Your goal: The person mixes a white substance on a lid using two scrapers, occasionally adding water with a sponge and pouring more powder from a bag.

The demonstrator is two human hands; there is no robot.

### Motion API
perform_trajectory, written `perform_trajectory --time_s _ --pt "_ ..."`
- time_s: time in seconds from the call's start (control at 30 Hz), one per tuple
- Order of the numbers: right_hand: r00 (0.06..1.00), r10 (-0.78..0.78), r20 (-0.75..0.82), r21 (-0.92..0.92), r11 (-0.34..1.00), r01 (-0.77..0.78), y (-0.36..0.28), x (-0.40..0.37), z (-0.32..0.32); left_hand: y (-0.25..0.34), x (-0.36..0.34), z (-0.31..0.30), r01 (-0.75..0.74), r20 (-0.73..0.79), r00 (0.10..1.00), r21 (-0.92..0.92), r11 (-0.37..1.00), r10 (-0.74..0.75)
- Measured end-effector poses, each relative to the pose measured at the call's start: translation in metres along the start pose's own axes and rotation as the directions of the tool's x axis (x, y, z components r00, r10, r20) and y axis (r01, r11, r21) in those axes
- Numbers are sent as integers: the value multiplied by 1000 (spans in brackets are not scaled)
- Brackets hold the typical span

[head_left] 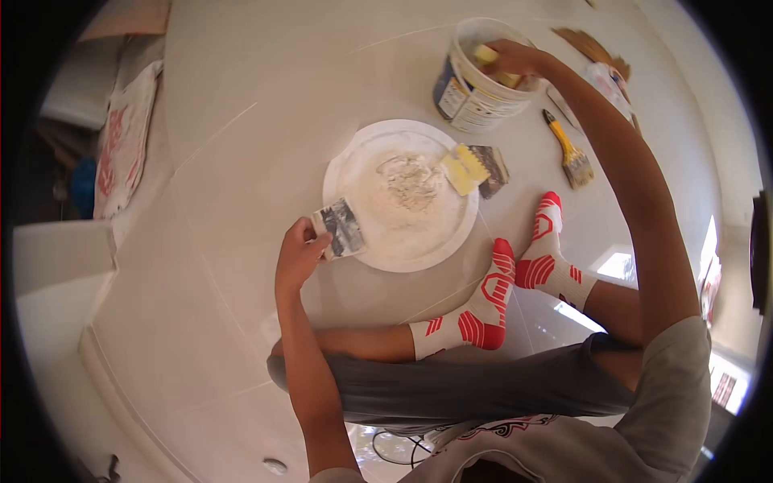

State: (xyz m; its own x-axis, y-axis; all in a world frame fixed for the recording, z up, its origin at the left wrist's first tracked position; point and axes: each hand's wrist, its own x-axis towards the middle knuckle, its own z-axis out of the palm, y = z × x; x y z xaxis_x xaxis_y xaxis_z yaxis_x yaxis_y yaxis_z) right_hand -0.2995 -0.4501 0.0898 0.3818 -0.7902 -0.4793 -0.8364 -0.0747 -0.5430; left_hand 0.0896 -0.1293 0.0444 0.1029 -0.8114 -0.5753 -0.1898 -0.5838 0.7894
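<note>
White rim (400, 266) meets left hand (298, 259)'s scraper (345, 229); right hand (517, 58) seemingly holds tool (486, 55).

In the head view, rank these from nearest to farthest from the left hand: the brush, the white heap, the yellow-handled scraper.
From the left hand, holding a grey scraper:
1. White heap, in the middle of the lid.
2. Yellow-handled scraper, on the lid's right rim.
3. Brush, farther right, off the lid.
</note>
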Motion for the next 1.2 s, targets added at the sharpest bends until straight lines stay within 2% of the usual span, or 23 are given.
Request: perform_trajectory --time_s 0.07,0.1,0.17,0.23,0.3,0.37,0.5,0.57,0.67,0.7,0.83,0.97,1.1,1.2 --pt "984 180 -13 203 964 -174 -34 -30 -2 -1 0 0 15 -10 1000 -38 999 -15" --pt "987 163 -5 180 971 -160 -30 -27 -4 -2 0 -1 -1 18 1000 -19 1000 1" --pt "985 172 27 392 905 -169 -22 -28 -10 -2 0 0 -24 30 999 -24 999 25" --pt "988 148 40 410 900 -151 -28 -37 -17 1 2 3 -44 36 998 41 998 42" --pt "990 131 49 430 892 -139 -45 -53 -18 -1 4 5 -49 40 998 4 999 49" --pt "995 103 -2 562 823 -84 -65 -71 -22 -3 4 7 -52 45 998 -31 998 53" --pt "995 -79 56 650 760 24 -88 -94 -30 -5 3 6 -93 32 995 -22 995 94" --pt "989 -135 67 636 769 62 -99 -105 -19 -3 1 6 -91 17 996 -20 996 91" --pt "966 -139 218 652 758 -38 -116 -116 8 -1 1 5 -105 21 994 31 994 104" --pt "935 -164 314 655 750 -89 -120 -116 21 -3 3 5 -110 27 994 34 993 109" --pt "903 -103 417 488 864 -127 -132 -107 85 -14 11 8 -108 7 994 11 994 108" --pt "900 -72 431 320 944 -78 -143 -98 136 -7 5 6 -104 -24 994 32 994 104" --pt "878 -111 465 271 962 -21 -151 -98 159 -8 6 5 -85 -25 996 33 996 86" --pt "837 -128 532 86 992 96 -150 -104 164 -6 3 6 -108 -18 994 20 994 108"
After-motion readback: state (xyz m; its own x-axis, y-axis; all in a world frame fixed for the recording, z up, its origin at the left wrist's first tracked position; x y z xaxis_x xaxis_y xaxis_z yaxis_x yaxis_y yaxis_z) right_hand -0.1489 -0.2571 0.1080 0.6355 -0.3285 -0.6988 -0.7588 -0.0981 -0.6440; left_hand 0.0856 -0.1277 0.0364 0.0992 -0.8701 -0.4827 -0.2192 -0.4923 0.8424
